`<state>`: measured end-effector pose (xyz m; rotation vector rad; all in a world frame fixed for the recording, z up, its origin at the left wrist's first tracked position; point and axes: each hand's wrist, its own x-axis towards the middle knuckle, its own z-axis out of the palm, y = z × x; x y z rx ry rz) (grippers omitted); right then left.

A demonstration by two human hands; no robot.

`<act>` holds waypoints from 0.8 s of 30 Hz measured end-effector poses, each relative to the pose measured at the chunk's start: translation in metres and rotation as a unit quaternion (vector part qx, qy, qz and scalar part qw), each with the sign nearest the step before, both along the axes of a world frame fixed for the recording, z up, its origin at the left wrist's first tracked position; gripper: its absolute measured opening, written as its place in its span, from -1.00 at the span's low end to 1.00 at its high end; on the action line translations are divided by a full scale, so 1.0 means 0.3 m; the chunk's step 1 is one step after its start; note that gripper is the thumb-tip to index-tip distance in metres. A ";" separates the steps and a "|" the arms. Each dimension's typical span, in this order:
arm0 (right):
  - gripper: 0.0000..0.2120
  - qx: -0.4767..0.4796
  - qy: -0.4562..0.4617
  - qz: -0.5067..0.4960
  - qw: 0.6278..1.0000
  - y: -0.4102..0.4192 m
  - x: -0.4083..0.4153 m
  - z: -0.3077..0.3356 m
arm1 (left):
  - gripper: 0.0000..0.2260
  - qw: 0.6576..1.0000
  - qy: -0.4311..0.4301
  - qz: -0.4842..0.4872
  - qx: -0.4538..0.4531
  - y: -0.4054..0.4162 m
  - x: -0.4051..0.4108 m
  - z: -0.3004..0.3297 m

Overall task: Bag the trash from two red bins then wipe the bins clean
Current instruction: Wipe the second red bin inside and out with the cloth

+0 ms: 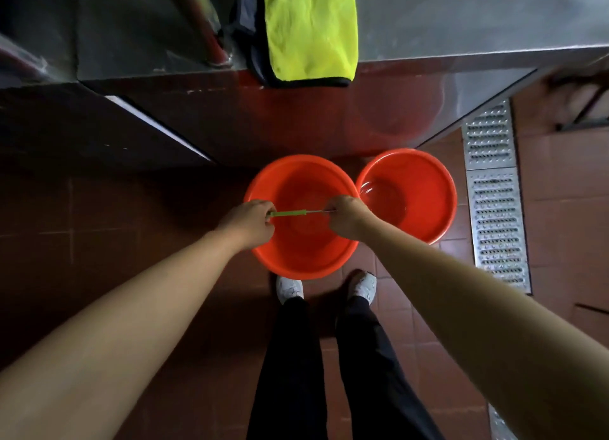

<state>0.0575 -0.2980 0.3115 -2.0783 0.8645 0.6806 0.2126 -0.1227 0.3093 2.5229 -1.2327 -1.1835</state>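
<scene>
While above the near red bin [301, 255], left hand [249, 222], right hand [346, 216], green strip [287, 213] pinched between.

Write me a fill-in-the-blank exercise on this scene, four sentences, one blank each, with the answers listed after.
1. The left hand and the right hand hold a thin green strip stretched over the ____ red bin.
2. The two red bins stand on the ____.
3. The yellow-green cloth hangs over the edge of the metal ____.
4. The perforated metal drain grate runs along the floor to the ____ of the right red bin.

Answers: left; floor; counter; right
</scene>
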 end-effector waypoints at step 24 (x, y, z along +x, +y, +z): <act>-0.57 -0.003 -0.065 -0.100 0.993 -0.118 -0.019 -0.515 | -0.56 0.992 -0.086 0.040 -0.079 -0.137 -0.023 -0.455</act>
